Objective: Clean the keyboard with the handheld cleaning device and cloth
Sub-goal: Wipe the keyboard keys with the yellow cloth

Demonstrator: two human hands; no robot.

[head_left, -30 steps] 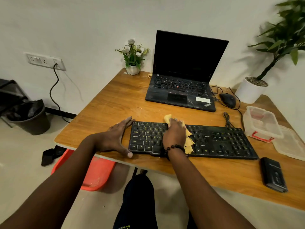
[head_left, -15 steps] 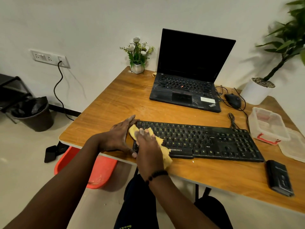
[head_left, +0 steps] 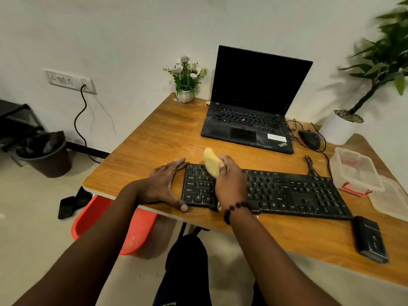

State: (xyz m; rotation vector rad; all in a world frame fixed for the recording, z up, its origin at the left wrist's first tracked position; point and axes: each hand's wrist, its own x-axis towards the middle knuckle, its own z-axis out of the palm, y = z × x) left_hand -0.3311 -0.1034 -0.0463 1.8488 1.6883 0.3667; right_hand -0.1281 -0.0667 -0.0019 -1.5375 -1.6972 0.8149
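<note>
Right hand: I see my right hand (head_left: pixel 229 182) curled around the crumpled yellow cloth (head_left: pixel 211 162), pressing it on the keys.
Left hand: my left hand (head_left: pixel 162 186) lies flat and relaxed, fingers straight, bracing the keyboard's left end.
Keyboard: the black full-size plastic keyboard (head_left: pixel 287 191) runs toward 3 o'clock from my right hand.
Device: the black handheld cleaning device (head_left: pixel 369 239) rests at 4 o'clock, well apart.
Surface: wooden table (head_left: pixel 159 138); open black laptop (head_left: pixel 254 100) at 12 o'clock by the white wall.
</note>
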